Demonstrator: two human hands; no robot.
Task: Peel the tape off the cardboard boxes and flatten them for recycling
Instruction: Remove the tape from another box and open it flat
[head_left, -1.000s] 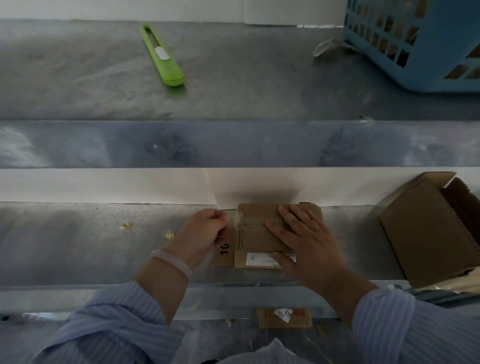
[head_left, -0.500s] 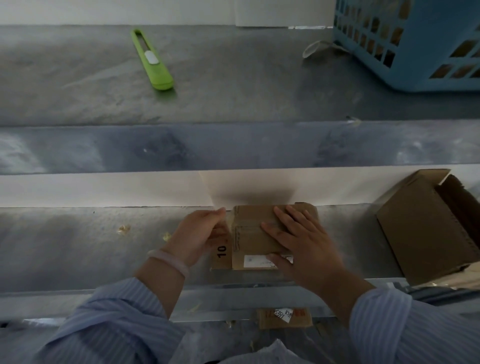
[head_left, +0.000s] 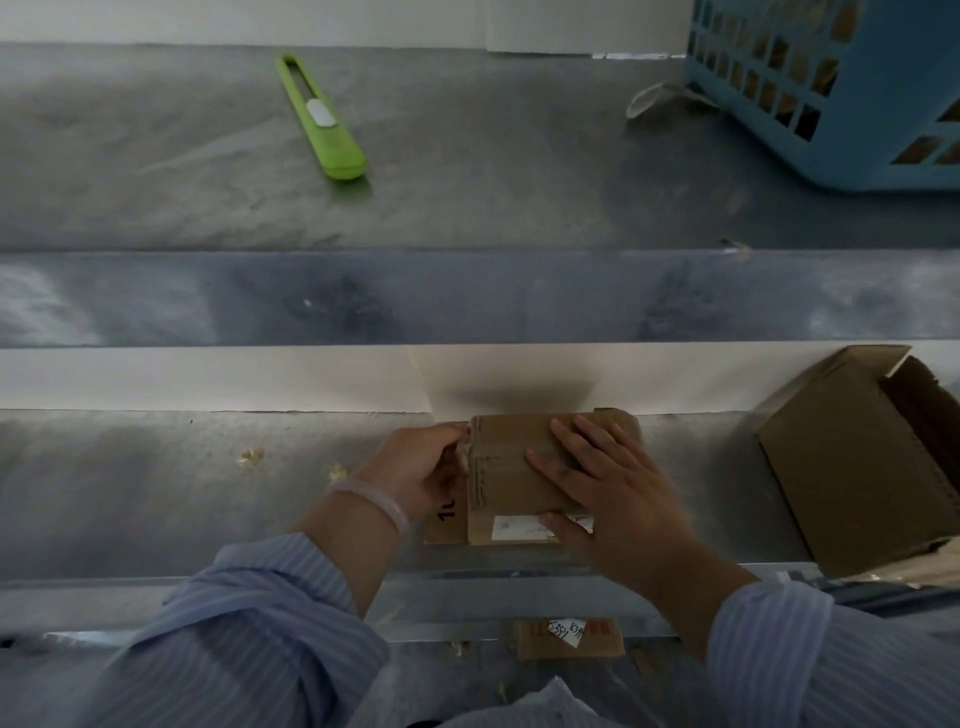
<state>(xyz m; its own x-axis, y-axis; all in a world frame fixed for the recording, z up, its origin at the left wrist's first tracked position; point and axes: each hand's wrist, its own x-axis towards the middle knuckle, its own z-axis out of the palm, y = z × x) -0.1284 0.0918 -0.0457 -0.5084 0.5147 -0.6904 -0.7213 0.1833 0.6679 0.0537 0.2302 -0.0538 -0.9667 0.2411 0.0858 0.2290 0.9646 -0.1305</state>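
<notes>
Because the tape (head_left: 463, 451) needs something fixed to pull against, the small box (head_left: 514, 483) lies on the near step (head_left: 156, 493), close against the riser. It is pinned under the right hand (head_left: 618, 512), whose fingers (head_left: 574, 441) lie spread and flat across its top. At the box's left edge the left hand (head_left: 418, 467) pinches the lifted tape end between thumb and curled fingers. A second box (head_left: 841, 467) stands well to the right, and a cutter (head_left: 322, 117) lies on the step above.

Small taped brown cardboard box (head_left: 511, 483), flat
</notes>
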